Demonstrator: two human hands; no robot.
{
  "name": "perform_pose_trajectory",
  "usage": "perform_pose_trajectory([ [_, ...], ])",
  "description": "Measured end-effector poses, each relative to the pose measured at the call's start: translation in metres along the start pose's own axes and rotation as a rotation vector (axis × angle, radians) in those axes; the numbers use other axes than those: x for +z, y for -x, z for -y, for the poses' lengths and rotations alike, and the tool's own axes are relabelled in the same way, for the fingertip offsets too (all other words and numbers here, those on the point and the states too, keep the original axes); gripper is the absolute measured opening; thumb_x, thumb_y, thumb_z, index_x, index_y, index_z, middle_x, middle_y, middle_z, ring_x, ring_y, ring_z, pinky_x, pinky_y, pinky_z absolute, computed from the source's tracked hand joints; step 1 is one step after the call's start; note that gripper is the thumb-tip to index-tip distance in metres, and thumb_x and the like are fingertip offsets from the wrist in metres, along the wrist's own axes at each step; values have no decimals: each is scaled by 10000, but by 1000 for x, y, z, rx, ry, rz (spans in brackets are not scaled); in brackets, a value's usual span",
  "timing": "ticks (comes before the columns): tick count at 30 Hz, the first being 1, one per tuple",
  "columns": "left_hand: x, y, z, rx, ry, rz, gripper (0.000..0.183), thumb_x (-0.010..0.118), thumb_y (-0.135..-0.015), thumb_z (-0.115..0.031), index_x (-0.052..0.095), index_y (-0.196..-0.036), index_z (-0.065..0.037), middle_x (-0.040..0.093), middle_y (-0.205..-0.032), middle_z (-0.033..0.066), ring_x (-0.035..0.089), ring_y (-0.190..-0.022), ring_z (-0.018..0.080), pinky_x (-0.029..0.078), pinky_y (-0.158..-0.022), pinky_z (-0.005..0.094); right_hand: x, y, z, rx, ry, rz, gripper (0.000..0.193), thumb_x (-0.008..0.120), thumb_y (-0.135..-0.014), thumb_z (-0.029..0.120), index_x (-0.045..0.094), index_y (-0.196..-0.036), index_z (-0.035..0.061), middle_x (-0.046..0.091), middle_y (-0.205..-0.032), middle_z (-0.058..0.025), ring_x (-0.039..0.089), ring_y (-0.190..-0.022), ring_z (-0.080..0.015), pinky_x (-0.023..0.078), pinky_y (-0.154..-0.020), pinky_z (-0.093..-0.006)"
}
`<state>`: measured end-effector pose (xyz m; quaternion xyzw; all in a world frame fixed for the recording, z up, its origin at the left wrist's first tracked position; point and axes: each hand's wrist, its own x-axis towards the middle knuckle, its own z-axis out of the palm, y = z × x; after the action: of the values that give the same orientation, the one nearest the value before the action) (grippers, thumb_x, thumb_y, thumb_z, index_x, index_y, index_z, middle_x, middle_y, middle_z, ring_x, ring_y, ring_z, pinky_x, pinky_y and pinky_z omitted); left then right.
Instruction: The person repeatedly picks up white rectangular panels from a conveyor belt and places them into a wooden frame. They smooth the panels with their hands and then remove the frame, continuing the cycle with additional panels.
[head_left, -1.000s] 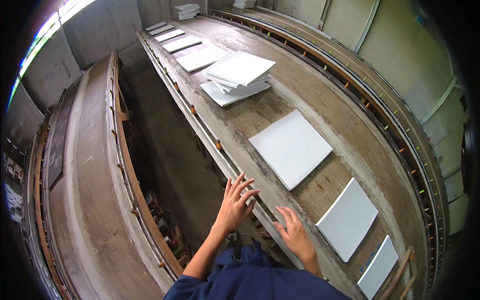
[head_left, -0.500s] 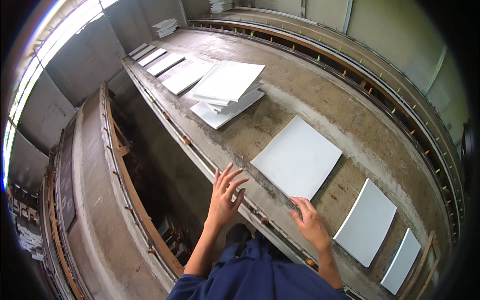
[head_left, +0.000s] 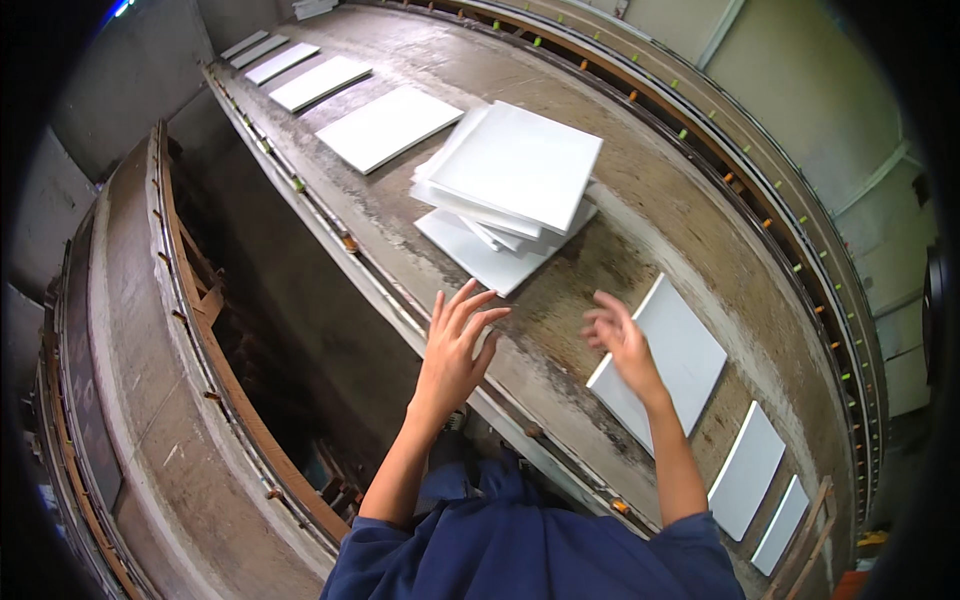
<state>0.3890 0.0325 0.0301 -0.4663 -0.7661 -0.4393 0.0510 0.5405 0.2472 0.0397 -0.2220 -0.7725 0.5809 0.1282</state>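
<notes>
A stack of white square panels [head_left: 525, 165] sits unevenly on the long bench, its sheets turned at different angles. Beneath it lies a bottom panel [head_left: 490, 262] that sticks out toward me. My left hand [head_left: 460, 350], empty with fingers spread, is above the bench's near edge, just short of that bottom panel. To the right, my right hand [head_left: 622, 342] hovers with loosely bent fingers, slightly blurred and holding nothing I can see. Its wrist and forearm pass in front of a single white panel [head_left: 685, 345] lying flat, and hide part of it.
More white panels lie spaced along the bench [head_left: 560, 350]: a large one [head_left: 390, 128] and several beyond it at far left, two [head_left: 748, 470] at right. A wooden frame piece [head_left: 815, 520] is at the right end. A dark gap [head_left: 300, 270] separates a second bench [head_left: 150, 330] at left.
The view has shifted along the bench, so the stack appears nearer. My right hand has moved from the single panel's near edge toward the stack. My left hand stays raised and empty.
</notes>
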Motion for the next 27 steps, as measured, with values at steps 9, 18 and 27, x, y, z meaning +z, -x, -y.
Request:
perform_pose_trajectory([
  [9,-20,-36,60,-15,94,104,333,604,-820,-46,589,-1139,-138,521,-1266,69,394,-1296,297,236,-1095,543,59,-152,9,194,-319,-360,694,536,-944,213,88,-1462,102,543,-1039,-179,609,-705,-162,489,-617,-272],
  [18,-10,-72,76,-45,220,117,450,581,-854,-68,455,-1287,-68,539,-1269,108,407,-1289,307,231,-1100,496,39,-130,73,-102,-594,-613,581,453,-902,86,285,-1444,210,532,-775,-2,436,-565,-74,398,-498,-216],
  [27,43,-86,1,-521,1351,205,737,360,-951,-465,-57,-1478,-160,340,-1406,271,369,-1292,288,259,-1069,409,-22,59,72,-101,-331,-873,741,455,-839,162,104,-1491,137,636,-836,-79,440,-465,-73,353,-389,-204],
])
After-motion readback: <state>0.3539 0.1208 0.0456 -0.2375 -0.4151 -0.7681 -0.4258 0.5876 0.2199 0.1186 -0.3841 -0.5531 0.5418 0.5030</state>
